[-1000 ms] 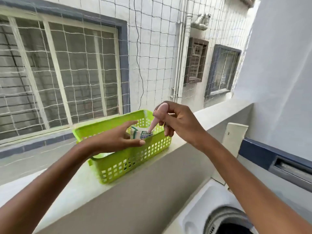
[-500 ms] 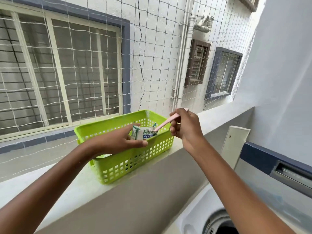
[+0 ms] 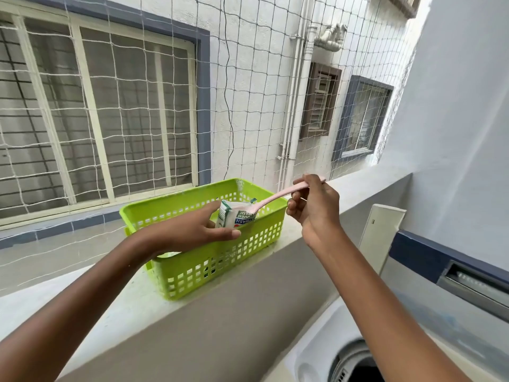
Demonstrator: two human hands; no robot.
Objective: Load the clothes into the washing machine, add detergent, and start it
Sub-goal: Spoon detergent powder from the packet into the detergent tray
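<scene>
Looking out through a white net (image 3: 248, 78) at a pale building wall (image 3: 256, 128) in daylight. Facing a wide barred window (image 3: 96, 111) with a blue-grey frame, two smaller windows (image 3: 360, 119) farther right, and drainpipes (image 3: 296, 106) running down between them. Standing behind a pale ledge (image 3: 358, 183), beside a white wall (image 3: 454, 106).

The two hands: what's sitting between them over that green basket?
In the head view, a detergent packet held by the left hand, with the pink spoon from the right hand dipping into it.
</scene>
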